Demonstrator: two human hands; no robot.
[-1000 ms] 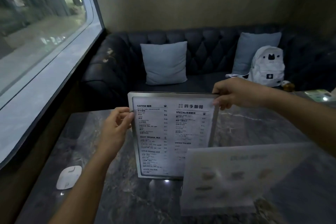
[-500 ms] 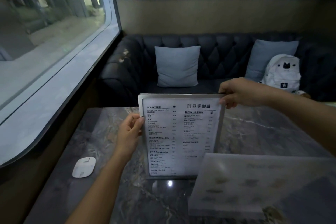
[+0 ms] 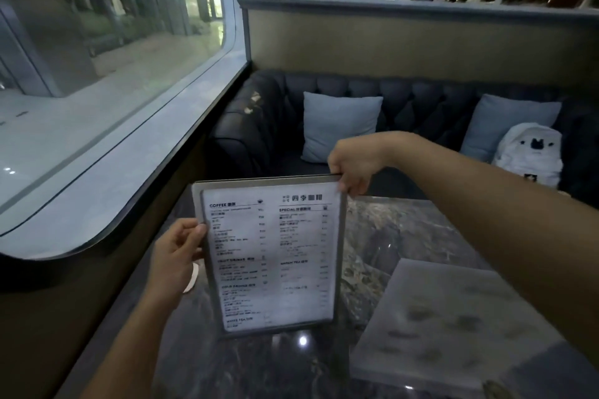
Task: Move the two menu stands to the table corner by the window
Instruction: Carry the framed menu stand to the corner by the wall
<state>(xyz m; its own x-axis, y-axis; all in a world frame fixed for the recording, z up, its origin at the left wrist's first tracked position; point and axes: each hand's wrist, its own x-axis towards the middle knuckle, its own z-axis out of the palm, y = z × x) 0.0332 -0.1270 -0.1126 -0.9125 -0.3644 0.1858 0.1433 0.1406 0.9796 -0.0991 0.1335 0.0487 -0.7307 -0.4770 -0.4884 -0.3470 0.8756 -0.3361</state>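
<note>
An upright menu stand with a metal frame and a white printed drinks list stands in the middle of the dark marble table. My left hand grips its left edge at mid height. My right hand pinches its top right corner. A second menu stand, pale and translucent with faint blurred pictures, stands at the lower right, nearer to me, and neither hand touches it.
A large window with a wide grey sill runs along the table's left side. A small white object lies on the table, mostly behind my left hand. Beyond the table is a dark tufted sofa with two grey cushions and a white backpack.
The framed menu stand, held in both hands, has shifted left toward the window side of the table. The white object is now mostly hidden behind my left hand. My view has turned left and up.
</note>
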